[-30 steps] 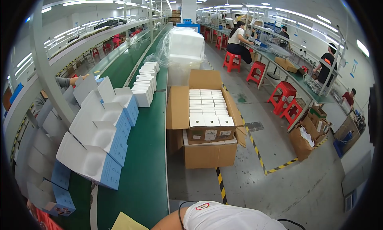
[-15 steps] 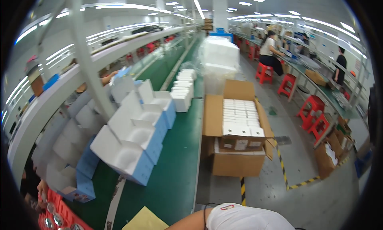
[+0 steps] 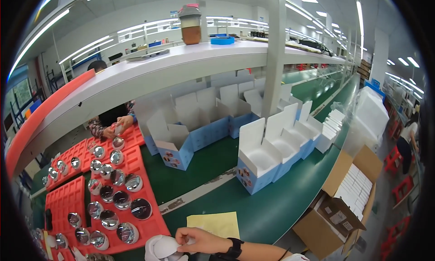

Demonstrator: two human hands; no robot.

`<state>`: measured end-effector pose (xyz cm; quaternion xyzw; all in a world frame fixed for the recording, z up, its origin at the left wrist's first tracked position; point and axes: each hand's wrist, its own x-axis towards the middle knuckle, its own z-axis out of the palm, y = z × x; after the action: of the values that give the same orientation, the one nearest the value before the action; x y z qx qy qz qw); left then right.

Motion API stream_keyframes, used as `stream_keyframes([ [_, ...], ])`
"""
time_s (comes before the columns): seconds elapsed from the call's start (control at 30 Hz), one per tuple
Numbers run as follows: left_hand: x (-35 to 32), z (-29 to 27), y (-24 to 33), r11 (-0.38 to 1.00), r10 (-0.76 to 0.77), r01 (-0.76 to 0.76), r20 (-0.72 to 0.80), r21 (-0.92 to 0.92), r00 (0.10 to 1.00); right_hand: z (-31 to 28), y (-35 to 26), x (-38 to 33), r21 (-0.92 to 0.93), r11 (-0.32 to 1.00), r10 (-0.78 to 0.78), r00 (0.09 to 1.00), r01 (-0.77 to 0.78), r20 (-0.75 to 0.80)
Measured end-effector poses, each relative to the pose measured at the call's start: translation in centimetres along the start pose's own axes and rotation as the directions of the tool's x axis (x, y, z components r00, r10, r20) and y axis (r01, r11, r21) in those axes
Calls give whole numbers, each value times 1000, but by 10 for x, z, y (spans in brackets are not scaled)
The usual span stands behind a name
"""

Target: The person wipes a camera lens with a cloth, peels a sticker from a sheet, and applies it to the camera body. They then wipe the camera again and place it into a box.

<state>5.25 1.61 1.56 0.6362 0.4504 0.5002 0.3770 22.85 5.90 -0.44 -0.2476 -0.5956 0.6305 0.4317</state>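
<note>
My right hand point(image 3: 199, 240), with a black band at the wrist, is closed at the bottom of the view, its fingertips pinching the edge of a white rounded thing point(image 3: 164, 248). What kind of thing it is I cannot make out. My left hand is not in view. Beyond my fingers a yellow sheet of paper point(image 3: 215, 222) lies on the green table. To the left, red trays point(image 3: 152, 215) hold several shiny, mirror-topped round pieces with white bases point(image 3: 128, 233). Open blue-and-white boxes point(image 3: 260, 170) stand in a row beyond the sheet.
More open boxes point(image 3: 176, 148) stand behind a pale strip. A white shelf point(image 3: 136, 75) crosses above, bearing a cup point(image 3: 190, 25) and a blue tape roll point(image 3: 222, 40). Across the table a co-worker's hands point(image 3: 118, 125) hold a small piece. At right stands a carton point(image 3: 317, 229) of white boxes.
My view has swung left, bringing the red trays and shelf into sight. My right hand and the white rounded thing now show; earlier only part of the arm and the white sleeve did.
</note>
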Motion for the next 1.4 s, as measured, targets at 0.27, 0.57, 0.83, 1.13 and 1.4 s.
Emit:
stream_keyframes([
  [0.27,4,-2,7,857,283,-202,-104,474,954,21,-3,-10,-428,904,-147,945,9,-292],
  [0.57,3,0,15,711,407,-291,-38,640,912,25,-1,-6,-538,840,-254,926,68,-280],
  [0.83,5,4,17,841,314,-245,-65,482,947,23,0,-6,-497,867,-207,924,21,-322],
  [1.13,3,1,21,880,256,-207,-58,427,965,18,5,-6,-366,931,-97,976,19,-196],
  [1.4,0,-5,12,986,70,-71,14,152,997,1,-15,-14,-242,970,-10,997,-10,-81],
])
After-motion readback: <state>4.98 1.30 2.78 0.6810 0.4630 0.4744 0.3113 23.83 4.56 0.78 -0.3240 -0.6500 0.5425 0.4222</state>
